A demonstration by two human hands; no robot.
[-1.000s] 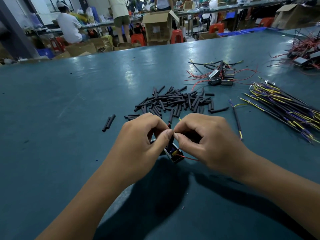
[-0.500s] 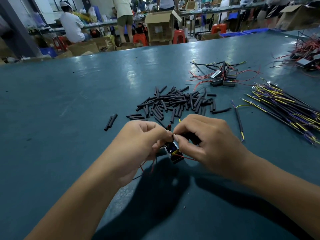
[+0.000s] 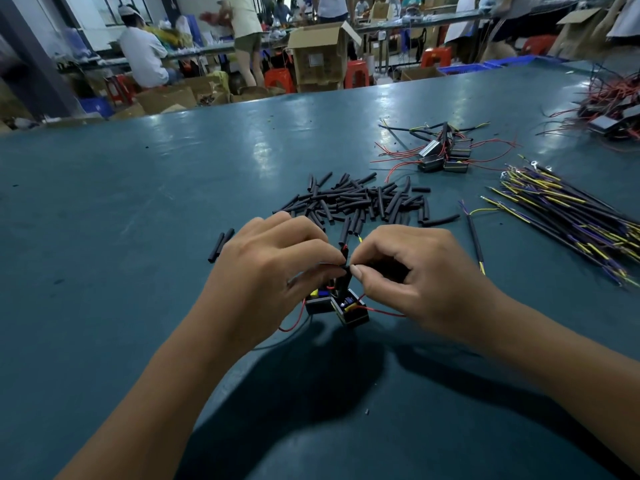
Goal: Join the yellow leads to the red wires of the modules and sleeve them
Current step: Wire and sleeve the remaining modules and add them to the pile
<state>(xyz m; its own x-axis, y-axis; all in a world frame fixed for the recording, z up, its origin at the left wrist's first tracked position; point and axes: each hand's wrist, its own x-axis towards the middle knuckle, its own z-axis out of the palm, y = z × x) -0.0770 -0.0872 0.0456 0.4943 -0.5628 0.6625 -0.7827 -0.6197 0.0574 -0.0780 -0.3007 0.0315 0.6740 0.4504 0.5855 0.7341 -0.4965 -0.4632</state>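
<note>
Red wires (image 3: 384,312) loop out of the two black modules (image 3: 349,311) lying under both hands; the joint looks mid-sleeving. The left hand (image 3: 266,271) and right hand (image 3: 415,275) each pinch narrowly on a black sleeve (image 3: 345,252) standing between their fingertips. At twelve o'clock lie spare sleeves (image 3: 363,200); at two o'clock, unjoined yellow leads (image 3: 568,213), so much work remains.

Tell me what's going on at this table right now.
A person is working on wiring at a green table. Both hands, left hand and right hand, pinch a black sleeve over wires rising from two small black modules. A pile of loose sleeves and a bundle of leads lie beyond.
</note>
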